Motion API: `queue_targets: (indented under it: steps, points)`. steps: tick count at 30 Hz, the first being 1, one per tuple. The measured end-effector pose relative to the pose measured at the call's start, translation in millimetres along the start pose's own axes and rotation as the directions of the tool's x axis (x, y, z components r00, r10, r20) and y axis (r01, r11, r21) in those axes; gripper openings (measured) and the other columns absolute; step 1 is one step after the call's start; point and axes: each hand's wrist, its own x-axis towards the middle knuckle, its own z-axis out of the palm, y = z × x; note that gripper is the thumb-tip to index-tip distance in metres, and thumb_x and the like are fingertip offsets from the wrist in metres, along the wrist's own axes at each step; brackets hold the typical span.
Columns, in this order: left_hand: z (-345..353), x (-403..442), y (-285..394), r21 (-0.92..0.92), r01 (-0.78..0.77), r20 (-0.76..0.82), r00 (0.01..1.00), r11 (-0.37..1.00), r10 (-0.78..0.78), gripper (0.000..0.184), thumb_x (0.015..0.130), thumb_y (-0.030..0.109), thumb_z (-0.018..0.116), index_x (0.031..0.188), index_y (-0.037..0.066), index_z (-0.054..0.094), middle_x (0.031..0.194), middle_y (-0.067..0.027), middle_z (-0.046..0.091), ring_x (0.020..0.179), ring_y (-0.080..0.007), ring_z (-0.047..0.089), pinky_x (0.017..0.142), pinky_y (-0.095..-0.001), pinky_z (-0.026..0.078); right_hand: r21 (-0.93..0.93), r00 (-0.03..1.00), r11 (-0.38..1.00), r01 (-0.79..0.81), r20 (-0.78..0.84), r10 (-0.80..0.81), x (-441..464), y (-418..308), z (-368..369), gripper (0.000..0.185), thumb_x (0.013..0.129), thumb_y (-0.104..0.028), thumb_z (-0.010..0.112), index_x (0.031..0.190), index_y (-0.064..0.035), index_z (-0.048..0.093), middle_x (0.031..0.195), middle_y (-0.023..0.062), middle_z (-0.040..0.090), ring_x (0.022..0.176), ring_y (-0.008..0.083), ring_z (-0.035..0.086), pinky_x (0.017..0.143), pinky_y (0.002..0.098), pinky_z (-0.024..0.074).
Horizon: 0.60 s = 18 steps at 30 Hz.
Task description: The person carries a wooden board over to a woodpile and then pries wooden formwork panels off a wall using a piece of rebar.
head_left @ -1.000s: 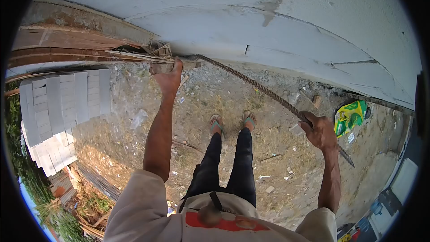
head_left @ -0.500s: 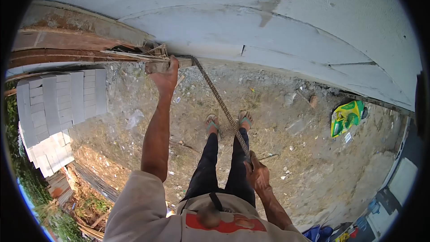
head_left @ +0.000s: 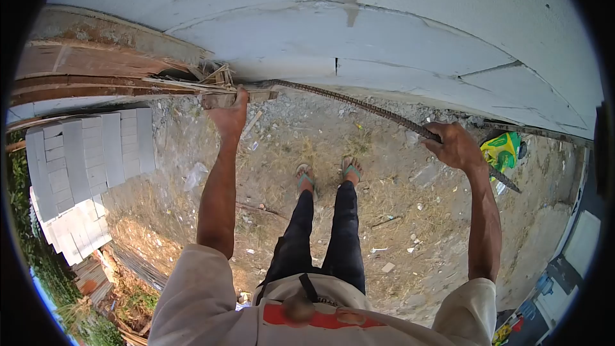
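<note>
A long ribbed steel bar [head_left: 365, 104] slants from the wooden boards at the wall's foot down to the right. My right hand [head_left: 453, 146] is wrapped round it near its free end, which sticks out past the fist. My left hand [head_left: 229, 112] grips a short wooden block [head_left: 218, 100] at the end of the boards [head_left: 96, 83]. The bar's far end lies beside that block, and how it sits there is hidden.
A pale wall [head_left: 397, 45] runs across the top. Stacked blocks [head_left: 93, 157] stand at the left. A green and yellow bag [head_left: 501, 150] lies at the right, beyond my right hand. Debris dots the dirt ground [head_left: 397, 218] round my feet.
My right hand first swung the bar down and left towards my legs, then back up and right, now higher and nearer the wall. My left hand has stayed on the wooden block.
</note>
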Motion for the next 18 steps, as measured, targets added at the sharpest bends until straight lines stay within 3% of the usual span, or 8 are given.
queue_targets:
  steps: [2, 3, 5, 7, 9, 11, 15, 18]
  points:
    - [-1.3, 2.0, -6.1, 0.283, -0.063, 0.058, 0.997, 0.957, 0.049, 0.065, 0.085, 0.016, 0.082, 0.134, -0.010, 0.048, 0.129, -0.0174, 0.059, 0.111, -0.0233, 0.060, 0.098, -0.0347, 0.050, 0.088, 0.996, 0.992, -0.085, -0.008, 0.086, -33.7, -15.4, 36.5, 0.037, 0.093, -0.028, 0.072, 0.121, -0.0041, 0.069, 0.086, 0.0253, 0.072, 0.084, 0.0446, 0.072, 0.075, 0.0510, 0.0563]
    - [2.8, 0.1, 0.1, 0.277, -0.064, 0.058, 0.997, 0.959, 0.049, 0.065, 0.085, 0.016, 0.082, 0.134, -0.010, 0.048, 0.129, -0.0174, 0.059, 0.111, -0.0233, 0.060, 0.098, -0.0347, 0.050, 0.184, 0.996, 0.982, -0.049, -0.060, 0.061, -54.1, -9.2, 77.5, 0.036, 0.094, -0.025, 0.073, 0.122, -0.0037, 0.068, 0.081, 0.0253, 0.071, 0.080, 0.0458, 0.071, 0.068, 0.0509, 0.0559]
    - [9.8, -2.5, 15.1, -0.069, 0.084, -0.054, 0.995, 0.994, -0.088, 0.064, 0.085, 0.015, 0.082, 0.134, -0.009, 0.048, 0.129, -0.0173, 0.059, 0.111, -0.0235, 0.060, 0.100, -0.0342, 0.049, 0.424, 0.990, 0.900, -0.104, -0.046, 0.136, -99.0, -37.8, 141.6, 0.031, 0.091, -0.015, 0.075, 0.118, -0.0016, 0.068, 0.085, 0.0262, 0.071, 0.079, 0.0454, 0.071, 0.065, 0.0491, 0.0554]
    - [11.3, -1.1, -10.1, -0.131, 0.097, -0.096, 0.989, 0.987, -0.110, 0.063, 0.085, 0.015, 0.082, 0.134, -0.008, 0.049, 0.129, -0.0173, 0.059, 0.112, -0.0237, 0.060, 0.100, -0.0346, 0.049, 0.552, 0.958, 0.819, -0.154, -0.121, 0.261, -142.5, -78.1, 200.1, 0.034, 0.091, -0.013, 0.074, 0.123, -0.0034, 0.069, 0.086, 0.0233, 0.072, 0.078, 0.0414, 0.073, 0.066, 0.0463, 0.0558]
    - [13.0, -1.0, -19.9, -0.193, 0.113, -0.119, 0.983, 0.975, -0.137, 0.061, 0.085, 0.015, 0.082, 0.133, -0.008, 0.051, 0.129, -0.0173, 0.059, 0.112, -0.0239, 0.060, 0.099, -0.0350, 0.049, 0.603, 0.935, 0.771, -0.205, -0.113, 0.337, -172.4, -116.2, 223.9, 0.034, 0.090, -0.012, 0.075, 0.122, -0.0009, 0.070, 0.088, 0.0243, 0.072, 0.079, 0.0405, 0.074, 0.067, 0.0442, 0.0571]
    - [15.7, -1.6, -5.7, -0.028, -0.041, -0.093, 0.995, 0.999, 0.038, 0.059, 0.087, 0.013, 0.080, 0.133, -0.007, 0.051, 0.129, -0.0167, 0.059, 0.114, -0.0230, 0.059, 0.100, -0.0353, 0.049, 0.647, 0.915, 0.721, -0.248, -0.087, 0.393, -186.7, -139.6, 241.8, 0.034, 0.090, -0.011, 0.075, 0.120, 0.0028, 0.070, 0.090, 0.0272, 0.073, 0.080, 0.0404, 0.075, 0.067, 0.0434, 0.0581]
    - [12.9, -3.2, 8.9, -0.031, -0.010, -0.035, 0.999, 0.999, 0.009, 0.057, 0.088, 0.010, 0.079, 0.134, -0.006, 0.050, 0.131, -0.0162, 0.058, 0.116, -0.0226, 0.058, 0.100, -0.0356, 0.049, 0.643, 0.901, 0.753, -0.139, -0.234, 0.365, -181.7, -143.7, 284.3, 0.034, 0.090, -0.009, 0.073, 0.119, 0.0067, 0.068, 0.081, 0.0230, 0.070, 0.068, 0.0341, 0.072, 0.060, 0.0404, 0.0546]
    - [14.0, -3.8, 9.1, -0.017, 0.031, -0.053, 0.998, 0.999, -0.032, 0.057, 0.088, 0.008, 0.079, 0.135, -0.006, 0.050, 0.131, -0.0159, 0.058, 0.116, -0.0221, 0.058, 0.099, -0.0352, 0.049, 0.576, 0.916, 0.806, -0.135, -0.237, 0.323, -161.8, -145.5, 289.1, 0.037, 0.090, -0.010, 0.074, 0.121, 0.0095, 0.067, 0.085, 0.0261, 0.071, 0.072, 0.0371, 0.073, 0.062, 0.0417, 0.0565]
